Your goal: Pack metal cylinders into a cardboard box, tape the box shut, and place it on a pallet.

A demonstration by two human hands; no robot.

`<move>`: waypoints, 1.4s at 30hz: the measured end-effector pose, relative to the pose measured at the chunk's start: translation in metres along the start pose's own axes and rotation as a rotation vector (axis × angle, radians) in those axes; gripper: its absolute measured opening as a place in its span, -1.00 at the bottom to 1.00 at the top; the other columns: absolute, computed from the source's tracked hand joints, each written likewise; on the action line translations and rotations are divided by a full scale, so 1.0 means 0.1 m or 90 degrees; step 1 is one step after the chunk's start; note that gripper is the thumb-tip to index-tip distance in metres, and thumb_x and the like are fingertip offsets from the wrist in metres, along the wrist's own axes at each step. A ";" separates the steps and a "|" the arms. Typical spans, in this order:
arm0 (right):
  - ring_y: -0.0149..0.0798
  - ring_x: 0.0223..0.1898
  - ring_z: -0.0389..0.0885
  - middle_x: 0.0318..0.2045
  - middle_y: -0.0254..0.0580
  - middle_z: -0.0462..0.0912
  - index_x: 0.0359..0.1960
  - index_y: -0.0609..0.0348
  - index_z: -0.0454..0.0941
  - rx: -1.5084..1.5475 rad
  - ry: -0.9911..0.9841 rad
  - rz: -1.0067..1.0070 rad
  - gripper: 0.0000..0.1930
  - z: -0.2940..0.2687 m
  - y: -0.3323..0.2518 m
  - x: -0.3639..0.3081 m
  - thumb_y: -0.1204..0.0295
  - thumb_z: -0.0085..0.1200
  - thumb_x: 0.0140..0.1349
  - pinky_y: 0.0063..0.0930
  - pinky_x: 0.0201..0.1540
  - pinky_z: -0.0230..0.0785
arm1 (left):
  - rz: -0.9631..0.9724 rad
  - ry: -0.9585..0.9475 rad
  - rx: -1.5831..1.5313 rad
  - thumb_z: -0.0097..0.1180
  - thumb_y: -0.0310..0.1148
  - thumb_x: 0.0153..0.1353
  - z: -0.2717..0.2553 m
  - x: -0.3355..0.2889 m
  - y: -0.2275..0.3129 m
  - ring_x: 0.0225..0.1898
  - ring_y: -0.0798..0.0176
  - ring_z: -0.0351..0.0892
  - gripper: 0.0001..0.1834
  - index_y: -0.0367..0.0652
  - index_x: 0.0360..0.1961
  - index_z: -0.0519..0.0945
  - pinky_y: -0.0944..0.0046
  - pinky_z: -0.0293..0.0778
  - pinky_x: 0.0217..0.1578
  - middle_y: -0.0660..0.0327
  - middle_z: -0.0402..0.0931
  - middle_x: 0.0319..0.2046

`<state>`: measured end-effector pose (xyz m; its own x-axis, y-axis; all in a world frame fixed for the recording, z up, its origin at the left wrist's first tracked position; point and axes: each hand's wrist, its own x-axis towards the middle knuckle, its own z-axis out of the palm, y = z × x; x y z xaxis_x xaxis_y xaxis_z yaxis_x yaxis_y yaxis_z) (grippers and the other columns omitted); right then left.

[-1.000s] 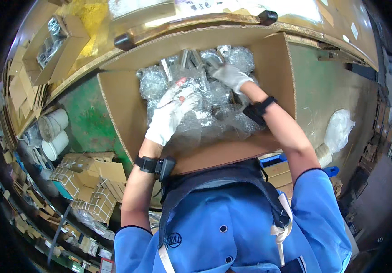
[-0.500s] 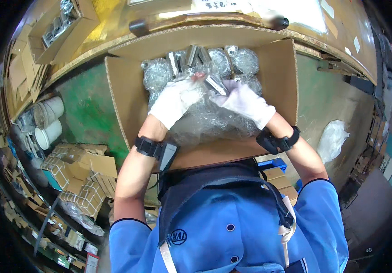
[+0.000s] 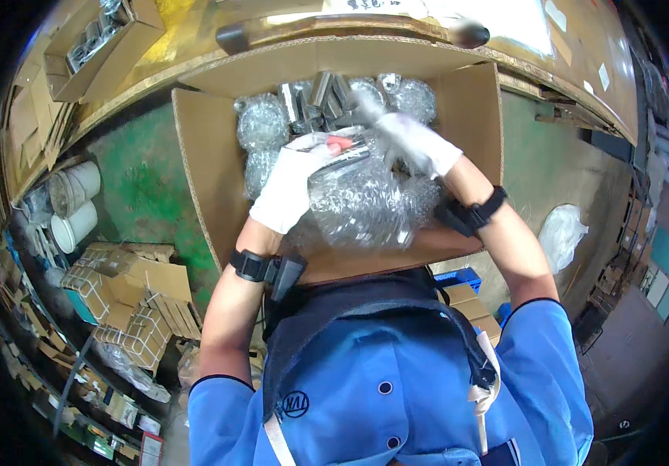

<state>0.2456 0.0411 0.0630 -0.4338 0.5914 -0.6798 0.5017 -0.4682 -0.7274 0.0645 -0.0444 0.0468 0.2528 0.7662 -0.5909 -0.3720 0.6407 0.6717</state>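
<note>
My left hand [image 3: 297,175], in a white glove with a bare fingertip showing, is closed around a shiny metal piece [image 3: 348,154]. Clear bubble wrap [image 3: 369,198] spreads below that piece, over the near part of the open cardboard box [image 3: 206,171]. My right hand [image 3: 420,144], also gloved in white, is smeared by motion above the box's middle; its fingers point at the metal profiles [image 3: 323,92] standing near the far wall. Round bubble-wrapped bundles [image 3: 263,123] sit along the box's left side, with another wrapped bundle [image 3: 413,101] at the far right.
Beyond the box runs a wooden worktable [image 3: 590,70], with a dark-ended roller [image 3: 350,29] along its edge. A smaller box of metal parts [image 3: 90,54] stands far left. White buckets [image 3: 78,225] and cartons [image 3: 156,283] are on the left; a plastic bag [image 3: 563,237] lies on the right.
My right hand has left the metal piece and moved up toward the far profiles. My left hand keeps its hold, lower down, and the bubble wrap has shifted toward me.
</note>
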 end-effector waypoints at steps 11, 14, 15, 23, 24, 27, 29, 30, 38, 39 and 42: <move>-0.10 -0.29 0.59 -0.25 0.00 0.62 -0.03 0.19 0.50 -0.420 -0.161 -0.349 -0.70 -0.05 0.30 -0.01 0.45 -0.11 0.23 -0.38 -0.18 0.44 | 0.026 0.037 -0.276 -0.06 -0.47 0.29 0.04 -0.25 -0.18 0.05 0.22 0.46 -0.63 -0.46 0.07 0.38 0.26 0.40 0.09 0.03 0.45 0.04; 0.08 -0.35 0.57 -0.36 0.11 0.57 -0.14 0.16 0.50 -0.392 -0.070 -0.316 -0.77 0.08 0.36 -0.12 0.50 -0.16 0.21 -0.22 -0.28 0.45 | 0.279 0.017 0.228 0.10 -0.41 0.15 0.12 -0.17 0.00 0.04 0.13 0.47 -0.51 -0.43 0.09 0.39 0.24 0.33 0.12 -0.15 0.43 0.03; 0.09 -0.36 0.57 -0.39 0.11 0.56 -0.14 0.17 0.49 -0.334 -0.047 -0.283 -0.77 0.08 0.36 -0.14 0.49 -0.17 0.22 -0.19 -0.29 0.44 | 0.413 -0.010 0.734 0.15 -0.39 0.09 0.12 -0.14 0.01 0.04 0.08 0.48 -0.45 -0.41 0.11 0.38 0.24 0.31 0.14 -0.23 0.42 0.02; 0.04 -0.40 0.60 -0.49 0.01 0.61 -0.45 0.10 0.62 -0.411 0.302 -0.077 -0.63 -0.17 -0.07 -0.82 0.07 -0.02 0.20 -0.17 -0.23 0.48 | 0.075 -0.127 0.786 0.23 -0.10 -0.06 0.40 -0.14 -0.01 -0.32 -0.15 0.58 -0.47 -0.29 -0.17 0.51 0.08 0.48 -0.24 -0.10 0.56 -0.38; 0.03 -0.39 0.60 -0.52 -0.04 0.60 -0.47 0.09 0.64 -0.432 0.407 -0.137 -0.62 -0.30 -0.10 -0.98 0.03 0.03 0.17 -0.20 -0.24 0.47 | 0.085 -0.138 0.802 0.21 -0.12 -0.07 0.47 -0.21 0.09 -0.34 -0.13 0.59 -0.53 -0.28 -0.23 0.55 0.08 0.49 -0.26 -0.11 0.56 -0.39; -0.04 -0.48 0.57 -0.56 -0.09 0.59 -0.50 0.19 0.62 -0.370 0.377 -0.145 -0.67 -0.56 -0.26 -1.58 0.14 0.15 0.15 -0.35 -0.36 0.43 | 0.081 -0.158 0.828 0.21 -0.14 -0.09 0.51 -0.32 0.13 -0.33 -0.10 0.60 -0.57 -0.23 -0.26 0.58 0.09 0.50 -0.26 -0.11 0.57 -0.41; -0.17 -0.52 0.57 -0.53 -0.07 0.60 -0.48 0.24 0.61 -0.164 0.377 0.103 -0.72 -0.43 -0.20 -1.89 0.23 0.20 0.11 -0.43 -0.39 0.42 | 0.081 -0.157 0.827 0.20 -0.11 -0.09 0.55 -0.32 0.11 -0.33 -0.08 0.61 -0.59 -0.20 -0.29 0.61 0.10 0.52 -0.27 -0.09 0.58 -0.41; -0.24 -0.50 0.60 -0.50 -0.01 0.62 -0.47 0.29 0.61 -0.190 0.399 0.055 -0.72 -0.32 0.03 -1.96 0.25 0.22 0.09 -0.42 -0.39 0.43 | 0.105 -0.208 0.859 0.17 -0.11 -0.09 0.62 -0.32 0.12 -0.37 -0.09 0.60 -0.59 -0.22 -0.32 0.60 0.07 0.51 -0.27 -0.08 0.57 -0.46; -0.22 -0.33 0.59 -0.38 0.04 0.62 0.17 0.28 0.31 -0.136 -0.227 -0.051 -0.34 0.28 0.11 -0.86 0.00 0.04 0.21 -0.35 -0.16 0.41 | 0.104 -0.212 0.740 0.23 -0.10 0.04 0.36 -0.44 0.19 -0.29 0.10 0.63 -0.55 -0.31 -0.23 0.57 0.22 0.52 -0.23 -0.03 0.60 -0.32; -0.20 -0.33 0.58 -0.38 0.02 0.61 0.14 0.31 0.34 -0.158 -0.268 -0.125 -0.33 0.30 0.06 -0.70 -0.02 0.05 0.19 -0.31 -0.12 0.41 | 0.054 -0.172 0.675 0.21 -0.16 0.09 0.26 -0.46 0.31 -0.23 0.19 0.63 -0.56 -0.32 -0.13 0.56 0.27 0.51 -0.17 0.00 0.61 -0.25; -0.35 -0.38 0.50 -0.42 -0.14 0.62 -0.15 0.25 0.61 0.039 -0.083 0.072 -0.37 0.36 -0.04 -0.30 -0.17 0.03 0.15 -0.45 -0.20 0.40 | 0.095 0.141 0.139 0.02 -0.49 0.17 -0.41 -0.26 0.06 -0.28 0.24 0.59 -0.69 -0.27 -0.04 0.56 0.32 0.49 -0.17 0.12 0.62 -0.27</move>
<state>0.2298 0.0015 0.0831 -0.4722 0.4440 -0.7615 0.5079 -0.5690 -0.6467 0.0191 -0.0630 0.0480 0.0006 0.8378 -0.5460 -0.1837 0.5368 0.8234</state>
